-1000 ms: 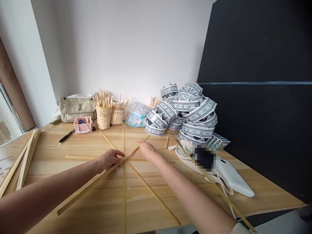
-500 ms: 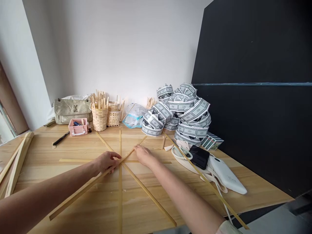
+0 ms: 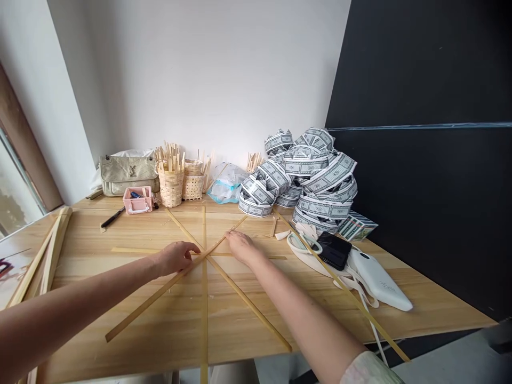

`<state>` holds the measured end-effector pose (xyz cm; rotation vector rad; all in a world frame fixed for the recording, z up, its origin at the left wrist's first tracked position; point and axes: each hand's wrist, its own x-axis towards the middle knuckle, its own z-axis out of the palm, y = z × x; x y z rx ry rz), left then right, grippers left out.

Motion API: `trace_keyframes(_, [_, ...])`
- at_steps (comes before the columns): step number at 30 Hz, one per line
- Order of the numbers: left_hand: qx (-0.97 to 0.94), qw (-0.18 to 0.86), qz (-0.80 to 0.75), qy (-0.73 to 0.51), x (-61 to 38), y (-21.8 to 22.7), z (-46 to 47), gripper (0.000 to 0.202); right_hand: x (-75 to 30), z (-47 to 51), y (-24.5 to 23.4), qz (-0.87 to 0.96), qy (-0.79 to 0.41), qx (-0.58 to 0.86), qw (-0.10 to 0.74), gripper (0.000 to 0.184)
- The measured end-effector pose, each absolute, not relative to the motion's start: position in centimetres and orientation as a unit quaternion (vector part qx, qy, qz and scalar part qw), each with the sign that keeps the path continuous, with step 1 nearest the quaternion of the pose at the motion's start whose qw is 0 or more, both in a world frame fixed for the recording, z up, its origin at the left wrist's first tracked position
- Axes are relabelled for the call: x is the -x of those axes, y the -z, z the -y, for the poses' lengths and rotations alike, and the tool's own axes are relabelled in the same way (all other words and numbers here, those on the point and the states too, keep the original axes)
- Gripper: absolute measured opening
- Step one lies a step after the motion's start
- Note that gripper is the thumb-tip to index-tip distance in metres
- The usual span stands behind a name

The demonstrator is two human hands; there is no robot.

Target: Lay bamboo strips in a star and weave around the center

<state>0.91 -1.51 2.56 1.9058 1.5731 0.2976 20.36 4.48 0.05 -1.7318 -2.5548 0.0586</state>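
Observation:
Flat bamboo strips cross like a star on the wooden table. One bamboo strip runs diagonally from lower left to upper right over the crossing. My left hand is closed on this strip just left of the crossing, thumb and index finger near the centre. Up and to the right, my right hand pinches the same strip, its fingertips partly hidden. Beneath lie an upright strip, a sideways strip and an opposite diagonal strip.
Woven baskets with upright slivers, a pink box and a handbag stand at the back. Rolls of patterned ribbon pile up at back right. A phone, white case and loose strip lie right.
The whole view has shifted a little, with more of the table's front edge showing. Both hands stay on the diagonal strip; my left fingertips sit slightly farther from the crossing.

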Motion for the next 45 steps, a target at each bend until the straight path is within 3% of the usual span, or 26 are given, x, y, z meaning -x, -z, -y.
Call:
trace_keyframes(5, [-0.793,0.166,-0.583,-0.056,-0.8,-2.2,2.1,0.045,-20.1,-4.6,-0.1,0.827,-0.011,0.562,0.021,0.041])
trace_keyframes(10, [-0.813,0.12,-0.568,-0.043,-1.0,-1.8,2.7,0.044,-20.2,-4.6,0.0,0.827,-0.003,0.562,0.015,0.042])
trace_keyframes(33, [-0.835,0.095,-0.541,-0.028,-0.5,-1.7,2.9,0.048,-20.5,-5.1,0.4,0.83,-0.005,0.558,0.018,0.041])
trace_keyframes(45, [-0.862,0.057,-0.504,-0.01,-0.7,-2.1,3.1,0.03,-20.5,-5.2,0.5,0.832,-0.002,0.554,0.022,0.043])
